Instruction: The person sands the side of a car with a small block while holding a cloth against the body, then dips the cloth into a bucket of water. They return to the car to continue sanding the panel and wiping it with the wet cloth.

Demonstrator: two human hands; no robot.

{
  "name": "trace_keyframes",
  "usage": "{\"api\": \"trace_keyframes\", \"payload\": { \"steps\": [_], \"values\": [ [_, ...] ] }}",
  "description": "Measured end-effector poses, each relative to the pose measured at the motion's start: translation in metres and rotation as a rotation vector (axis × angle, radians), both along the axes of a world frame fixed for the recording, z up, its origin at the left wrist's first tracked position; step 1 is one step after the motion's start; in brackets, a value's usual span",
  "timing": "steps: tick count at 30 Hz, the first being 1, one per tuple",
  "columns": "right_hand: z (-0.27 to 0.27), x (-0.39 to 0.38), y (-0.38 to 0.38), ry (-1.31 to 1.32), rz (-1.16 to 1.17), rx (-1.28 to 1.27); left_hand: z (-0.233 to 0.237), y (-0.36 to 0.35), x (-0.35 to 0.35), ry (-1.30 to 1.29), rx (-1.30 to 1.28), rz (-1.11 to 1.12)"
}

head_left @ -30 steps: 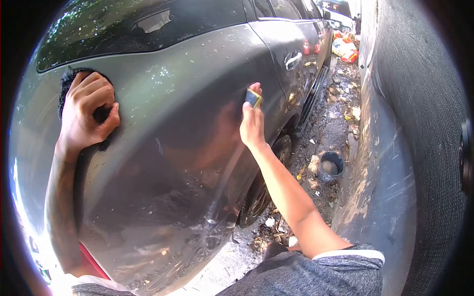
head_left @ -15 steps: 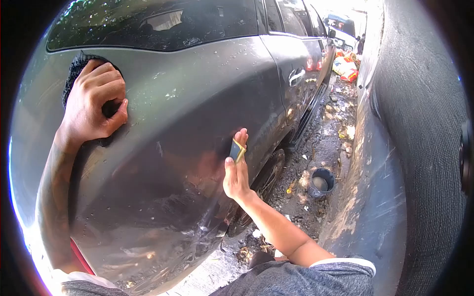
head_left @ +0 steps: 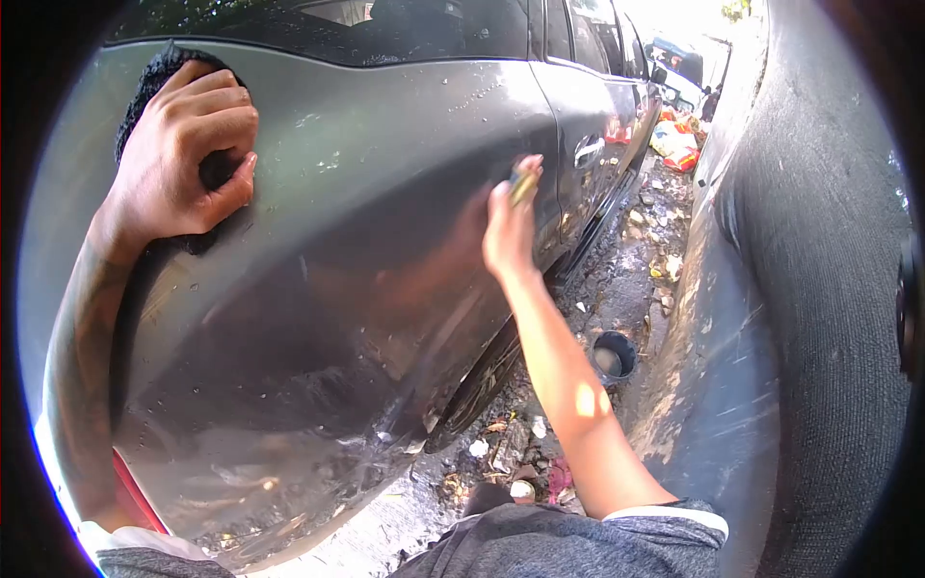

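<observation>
The dark grey side panel of a car (head_left: 318, 279) fills the left and middle, wet in spots. High on the panel, my left hand (head_left: 188, 144) grips a bunched black cloth (head_left: 145, 96) and presses it to the paint. Farther right, my right hand (head_left: 511, 222) is held against the panel near the rear door seam. Between its thumb and fingers is a small folded piece of sandpaper (head_left: 523, 186), greyish on one side and yellow on the other, blurred by motion.
A dark bucket (head_left: 614, 356) with cloudy liquid stands on the wet, littered ground. A rough grey wall (head_left: 809, 289) runs close along the right, leaving a narrow passage. Coloured bags (head_left: 676, 144) lie farther up, before another vehicle (head_left: 674, 72).
My right hand has moved up and to the right along the panel with the sandpaper. My left hand stays on the cloth, while the view has shifted slightly.
</observation>
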State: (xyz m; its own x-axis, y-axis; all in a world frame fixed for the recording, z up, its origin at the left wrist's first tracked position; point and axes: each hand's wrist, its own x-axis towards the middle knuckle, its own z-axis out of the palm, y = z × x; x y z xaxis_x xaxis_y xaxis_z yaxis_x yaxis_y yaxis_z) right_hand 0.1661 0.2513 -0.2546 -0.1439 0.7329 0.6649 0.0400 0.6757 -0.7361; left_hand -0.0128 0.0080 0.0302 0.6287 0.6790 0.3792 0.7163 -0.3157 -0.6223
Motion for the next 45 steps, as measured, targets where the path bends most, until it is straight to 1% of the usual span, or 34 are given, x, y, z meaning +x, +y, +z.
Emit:
{"api": "trace_keyframes", "payload": {
  "steps": [2,3,5,6,8,9,10,12,13,14,15,16,18,19,20,21,24,25,26,28,30,31,33,34,35,36,38,39,40,41,43,44,45],
  "values": [
    [0.005,-0.011,0.011,0.144,0.041,-0.003,-0.002,0.000,-0.003,0.008,0.003,0.007],
    [-0.006,-0.016,-0.010,0.111,0.080,0.118,0.000,0.001,-0.006,0.041,-0.018,-0.052],
    [-0.028,-0.013,-0.090,0.019,0.181,0.350,-0.001,-0.001,-0.006,0.036,-0.010,-0.020],
    [-0.036,-0.009,-0.103,0.005,0.256,0.344,-0.001,-0.002,-0.005,0.033,-0.026,0.011],
    [-0.021,-0.007,-0.050,0.015,0.177,0.466,-0.001,-0.002,-0.003,0.039,-0.042,0.009],
    [-0.001,-0.005,-0.022,0.043,0.114,0.344,0.000,-0.001,-0.003,0.043,-0.038,0.010],
    [0.021,-0.004,0.003,0.133,0.087,0.162,0.000,-0.002,-0.003,0.044,-0.032,0.014],
    [0.029,-0.016,0.020,0.123,0.029,0.030,-0.003,-0.002,-0.002,0.032,-0.028,0.005],
    [0.028,-0.022,-0.012,0.097,0.049,0.148,-0.001,-0.001,-0.001,0.032,-0.018,-0.011],
    [0.022,-0.028,-0.064,0.074,0.071,0.271,0.001,-0.002,0.000,0.036,-0.001,-0.001],
    [0.011,-0.031,-0.103,0.039,0.090,0.454,0.002,-0.004,0.002,0.032,-0.013,0.029],
    [0.002,-0.026,-0.128,-0.008,0.224,0.393,-0.001,-0.005,0.001,0.023,-0.037,0.059],
    [0.010,-0.021,-0.092,-0.012,0.214,0.502,-0.002,-0.003,-0.002,0.042,-0.022,0.033],
    [0.019,-0.019,-0.059,-0.002,0.136,0.530,-0.001,-0.002,-0.002,0.039,-0.023,0.036],
    [0.035,-0.017,-0.036,0.053,0.106,0.343,-0.002,-0.003,-0.003,0.030,-0.022,0.041],
    [0.038,-0.017,-0.043,0.047,0.104,0.344,-0.002,-0.003,-0.004,0.025,-0.021,0.038],
    [0.038,-0.035,-0.096,0.099,0.129,0.291,-0.001,-0.002,-0.003,0.018,-0.011,0.021],
    [0.021,-0.040,-0.129,0.050,0.208,0.405,-0.001,-0.003,-0.002,0.016,-0.008,0.011],
    [0.018,-0.037,-0.125,0.050,0.210,0.404,-0.003,-0.003,-0.001,0.012,-0.017,-0.002],
    [0.006,-0.021,-0.104,-0.048,0.204,0.483,-0.004,-0.003,-0.001,0.012,-0.026,0.010],
    [0.029,-0.010,-0.033,0.150,0.111,0.115,-0.003,-0.003,-0.002,0.011,-0.022,0.021],
    [0.044,0.006,-0.004,0.050,0.227,-0.198,-0.004,-0.002,-0.002,0.011,-0.006,0.016],
    [0.025,-0.011,-0.011,0.097,0.053,0.085,-0.004,-0.002,-0.002,0.005,0.030,0.005],
    [0.015,-0.016,-0.051,0.134,0.146,0.167,-0.003,-0.002,-0.002,0.001,0.010,0.024],
    [0.001,-0.018,-0.093,0.060,0.202,0.278,-0.005,-0.003,-0.002,-0.008,-0.014,0.046],
    [-0.021,-0.017,-0.115,0.005,0.271,0.360,-0.006,-0.004,-0.001,-0.010,0.001,0.046],
    [-0.025,-0.011,-0.078,-0.059,0.243,0.440,-0.005,-0.003,0.003,-0.014,0.015,-0.006],
    [-0.003,-0.014,-0.054,0.077,0.176,0.323,-0.005,-0.002,0.004,-0.021,0.017,-0.019],
    [0.014,-0.009,-0.017,0.104,0.116,0.200,-0.005,-0.002,0.003,-0.015,0.013,-0.027],
    [0.020,-0.009,0.027,0.139,0.166,0.083,-0.005,-0.002,0.002,-0.016,0.009,-0.022],
    [0.030,-0.018,0.024,0.139,-0.027,0.021,-0.004,-0.002,0.005,-0.023,0.008,0.007],
    [0.027,-0.020,-0.018,0.055,-0.040,0.198,-0.002,-0.002,0.007,-0.020,0.020,-0.010],
    [0.018,-0.022,-0.068,0.027,0.046,0.208,-0.004,-0.003,0.008,-0.022,0.019,0.026]
  ]
}}
